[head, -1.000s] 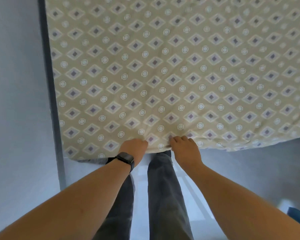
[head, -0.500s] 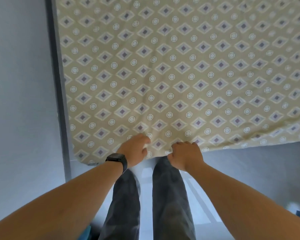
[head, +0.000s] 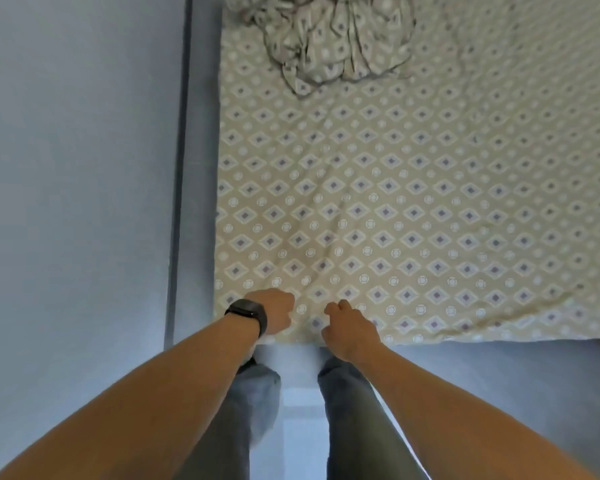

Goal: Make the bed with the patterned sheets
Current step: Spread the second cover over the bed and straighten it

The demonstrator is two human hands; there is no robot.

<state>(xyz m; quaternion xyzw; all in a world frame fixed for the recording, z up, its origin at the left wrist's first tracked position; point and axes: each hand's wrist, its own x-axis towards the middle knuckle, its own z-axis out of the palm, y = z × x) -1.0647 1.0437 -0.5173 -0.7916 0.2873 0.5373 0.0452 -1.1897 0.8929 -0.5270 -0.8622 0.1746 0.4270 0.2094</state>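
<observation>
Both hands (head: 278,311) further along sheet (head: 413,209)

You have open flat sheet (head: 413,209) ahead; bunched fabric (head: 329,39) blocks the far end, the wall (head: 77,168) hems your left.

Both arms reached forward, near each other. Left hand (head: 274,311) curled into fist, dark watch (head: 248,313) on wrist. Right hand (head: 352,329) knuckles up, fingers (head: 340,306) curled downward.
</observation>
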